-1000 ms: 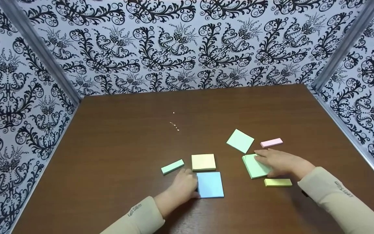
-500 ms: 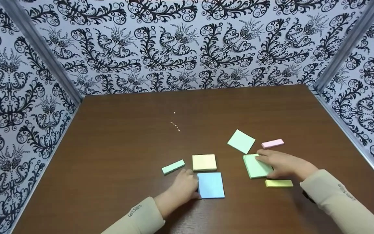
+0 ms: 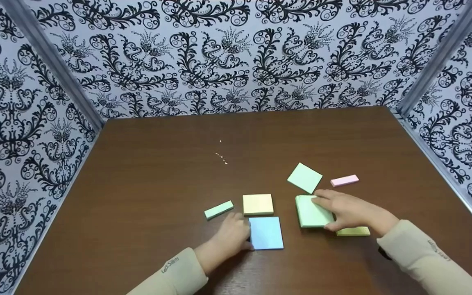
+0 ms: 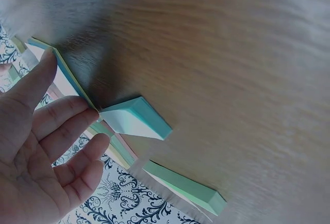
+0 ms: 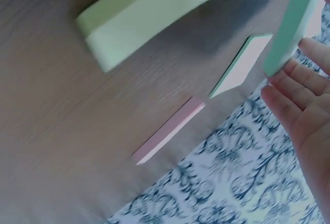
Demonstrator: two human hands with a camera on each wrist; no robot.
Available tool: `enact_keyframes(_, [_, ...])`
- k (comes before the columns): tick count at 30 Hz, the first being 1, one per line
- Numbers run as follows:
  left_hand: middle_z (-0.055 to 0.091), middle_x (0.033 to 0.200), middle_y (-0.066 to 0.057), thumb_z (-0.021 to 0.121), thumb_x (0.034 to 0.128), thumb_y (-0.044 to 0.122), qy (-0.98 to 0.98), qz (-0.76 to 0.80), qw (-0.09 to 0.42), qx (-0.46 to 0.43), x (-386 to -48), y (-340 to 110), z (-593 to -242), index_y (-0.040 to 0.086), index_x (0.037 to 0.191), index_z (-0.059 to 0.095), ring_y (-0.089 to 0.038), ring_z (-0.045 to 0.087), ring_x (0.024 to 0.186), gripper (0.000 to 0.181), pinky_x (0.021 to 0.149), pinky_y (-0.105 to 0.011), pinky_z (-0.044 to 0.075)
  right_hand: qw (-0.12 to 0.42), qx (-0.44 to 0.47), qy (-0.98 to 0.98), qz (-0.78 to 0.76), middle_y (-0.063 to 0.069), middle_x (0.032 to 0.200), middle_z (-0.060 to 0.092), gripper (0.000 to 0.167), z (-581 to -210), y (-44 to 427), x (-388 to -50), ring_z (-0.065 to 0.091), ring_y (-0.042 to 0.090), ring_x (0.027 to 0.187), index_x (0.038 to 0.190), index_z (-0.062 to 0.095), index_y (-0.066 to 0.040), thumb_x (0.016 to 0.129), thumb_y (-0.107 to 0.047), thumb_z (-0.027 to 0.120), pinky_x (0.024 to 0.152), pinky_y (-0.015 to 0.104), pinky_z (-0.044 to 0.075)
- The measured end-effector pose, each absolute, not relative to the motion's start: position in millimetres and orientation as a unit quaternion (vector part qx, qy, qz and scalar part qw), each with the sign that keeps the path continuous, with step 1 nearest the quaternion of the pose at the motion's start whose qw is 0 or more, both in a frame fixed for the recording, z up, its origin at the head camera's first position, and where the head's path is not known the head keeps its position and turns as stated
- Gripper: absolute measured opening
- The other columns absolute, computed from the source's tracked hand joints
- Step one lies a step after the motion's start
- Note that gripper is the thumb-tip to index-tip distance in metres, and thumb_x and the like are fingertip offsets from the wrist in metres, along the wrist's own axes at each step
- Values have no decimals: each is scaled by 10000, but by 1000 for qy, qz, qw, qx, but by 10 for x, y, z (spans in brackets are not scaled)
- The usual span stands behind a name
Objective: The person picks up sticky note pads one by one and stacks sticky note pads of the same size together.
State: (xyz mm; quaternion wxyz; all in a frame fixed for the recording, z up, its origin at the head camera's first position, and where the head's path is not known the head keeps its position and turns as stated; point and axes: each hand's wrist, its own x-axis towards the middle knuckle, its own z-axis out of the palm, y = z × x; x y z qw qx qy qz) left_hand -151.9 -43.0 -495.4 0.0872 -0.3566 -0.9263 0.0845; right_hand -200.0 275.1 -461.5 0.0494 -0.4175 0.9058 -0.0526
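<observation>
My left hand (image 3: 230, 234) holds the left edge of a blue square pad (image 3: 266, 233), thumb at its near corner. In the left wrist view, the thumb and fingers of the left hand (image 4: 51, 141) lie along the pad's side, and a teal block (image 4: 138, 116) stands by the fingertips. A pale yellow pad (image 3: 257, 204) lies just behind the blue one. My right hand (image 3: 352, 211) grips a thick light green pad (image 3: 313, 212) by its right side; in the right wrist view, fingers of the right hand (image 5: 304, 90) touch the green pad (image 5: 291, 30).
A thin green square (image 3: 305, 178) and a pink strip (image 3: 344, 180) lie behind the right hand. A yellow strip (image 3: 353, 231) is partly under that hand. A green strip (image 3: 218, 209) lies left of the yellow pad. Patterned walls (image 3: 228, 57) surround the brown table (image 3: 158, 164).
My right hand has shifted left with the green pad, which now sits closer to the blue pad. The right hand now covers part of the yellow strip. My left hand has stayed put.
</observation>
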Motion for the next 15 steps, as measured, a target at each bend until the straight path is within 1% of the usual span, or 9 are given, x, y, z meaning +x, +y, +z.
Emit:
enact_keyframes(5, [587, 682, 40, 732, 654, 506, -927, 78, 84, -357, -1514, -430, -4959, 136, 664, 667, -150, 502, 690, 376, 656, -281, 386, 24, -448, 891, -69, 251, 1228, 488, 673, -4716, 2433, -1884, 490, 352, 1129, 1204, 501, 97, 694, -286, 716, 908, 438, 429])
enact_keyframes(8, [576, 675, 48, 721, 657, 516, -925, 82, 84, -360, -1508, -430, -4954, 144, 645, 654, -146, 498, 696, 378, 661, -275, 385, 24, -451, 889, -80, 243, 1235, 486, 674, -4765, 2280, -1803, 486, 344, 1141, 1209, 501, 89, 696, -295, 709, 918, 429, 428])
enact_keyframes(15, [569, 658, 55, 703, 658, 544, -921, 97, 99, -365, -1509, -441, -4947, 152, 640, 630, -134, 489, 682, 398, 655, -266, 391, 61, -448, 888, -82, 212, 1247, 468, 666, -4818, 2061, -1665, 463, 327, 1166, 1229, 495, 72, 728, -318, 694, 935, 407, 421])
